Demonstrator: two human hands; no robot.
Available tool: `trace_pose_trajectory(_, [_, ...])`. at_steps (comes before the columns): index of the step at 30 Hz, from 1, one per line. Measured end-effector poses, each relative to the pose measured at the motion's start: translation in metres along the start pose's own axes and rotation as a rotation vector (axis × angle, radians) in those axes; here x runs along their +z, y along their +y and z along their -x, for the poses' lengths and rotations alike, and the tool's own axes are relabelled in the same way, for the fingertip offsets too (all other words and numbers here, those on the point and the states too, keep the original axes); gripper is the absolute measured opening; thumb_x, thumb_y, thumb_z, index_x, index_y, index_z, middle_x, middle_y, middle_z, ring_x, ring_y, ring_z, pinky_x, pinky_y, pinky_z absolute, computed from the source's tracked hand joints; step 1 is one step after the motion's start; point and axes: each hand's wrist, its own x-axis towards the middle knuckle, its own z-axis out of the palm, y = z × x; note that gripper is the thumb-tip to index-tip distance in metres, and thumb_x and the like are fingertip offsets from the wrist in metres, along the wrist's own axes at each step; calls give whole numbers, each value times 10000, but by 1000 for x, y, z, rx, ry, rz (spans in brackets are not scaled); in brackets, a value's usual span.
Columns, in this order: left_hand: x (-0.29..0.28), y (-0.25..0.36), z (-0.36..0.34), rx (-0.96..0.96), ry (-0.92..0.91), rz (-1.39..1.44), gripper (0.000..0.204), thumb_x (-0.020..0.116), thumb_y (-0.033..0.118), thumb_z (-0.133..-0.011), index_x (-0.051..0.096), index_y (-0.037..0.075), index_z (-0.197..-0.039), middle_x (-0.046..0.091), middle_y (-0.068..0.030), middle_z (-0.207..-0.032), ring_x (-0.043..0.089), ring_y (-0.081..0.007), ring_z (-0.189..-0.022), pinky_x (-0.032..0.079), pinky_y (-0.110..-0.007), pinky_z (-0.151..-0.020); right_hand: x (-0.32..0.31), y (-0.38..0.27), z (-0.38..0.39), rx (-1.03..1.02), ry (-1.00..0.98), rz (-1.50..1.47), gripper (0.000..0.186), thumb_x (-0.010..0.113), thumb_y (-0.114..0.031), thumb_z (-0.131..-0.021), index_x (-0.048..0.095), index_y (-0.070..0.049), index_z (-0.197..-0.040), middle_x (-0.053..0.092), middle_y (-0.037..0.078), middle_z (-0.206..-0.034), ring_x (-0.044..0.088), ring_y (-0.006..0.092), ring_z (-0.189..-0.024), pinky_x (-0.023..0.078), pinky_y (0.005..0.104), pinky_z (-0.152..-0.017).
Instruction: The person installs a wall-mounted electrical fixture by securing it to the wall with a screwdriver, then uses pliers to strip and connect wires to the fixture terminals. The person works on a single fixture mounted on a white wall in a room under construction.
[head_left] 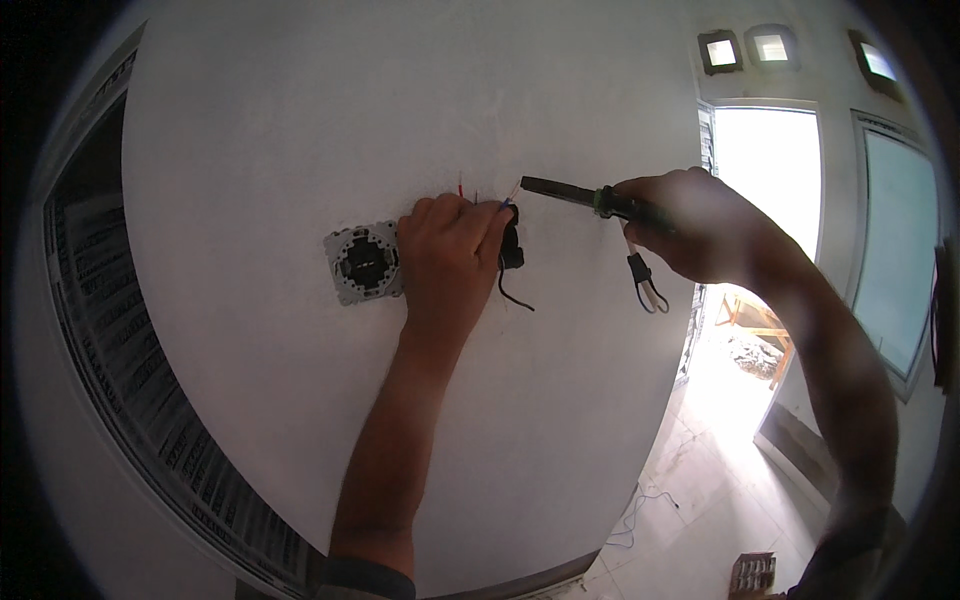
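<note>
My left hand (440,245) is raised against the white wall, its fingertips pinched round a thin blue wire (507,204) with a bare coppery end. A red wire (460,187) pokes up above its knuckles. Beside it on the left, a square grey socket frame (363,262) with a dark centre is mounted on the wall. Partly hidden behind the fingers is a black wall box (513,245), and a black wire (515,298) hangs below. My right hand (665,220) is closed round a long dark flat-bladed tool (560,190) with a green collar; its tip is close to the bare wire end.
Below my right hand dangles a white cable with a black connector (640,268) and a looped blue wire. A bright doorway (765,170) opens at the right, next to a window (893,250). A loose cable (640,510) and a small brown slotted object (752,573) lie on the tiled floor.
</note>
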Motion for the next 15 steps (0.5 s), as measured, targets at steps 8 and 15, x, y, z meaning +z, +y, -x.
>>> trace_pose_trajectory(8, [-1,2,4,-13,-27,10,145,774,148,-938,788,68,-1058,673,-31,-883,600,-211,-874,414,-412,-795,0,-8,0,65,-42,69,309,602,-195,-1014,714,-87,-1281,729,123,-841,728,232,-727,625,413,-798])
trace_pose_trajectory(15, [-5,4,6,-20,-39,27,133,770,120,-927,784,77,-1053,673,-35,-897,607,-224,-882,415,-421,-802,0,-9,-5,19,-68,46,242,597,-182,-1019,714,-91,-1211,717,113,-798,727,227,-711,625,408,-760])
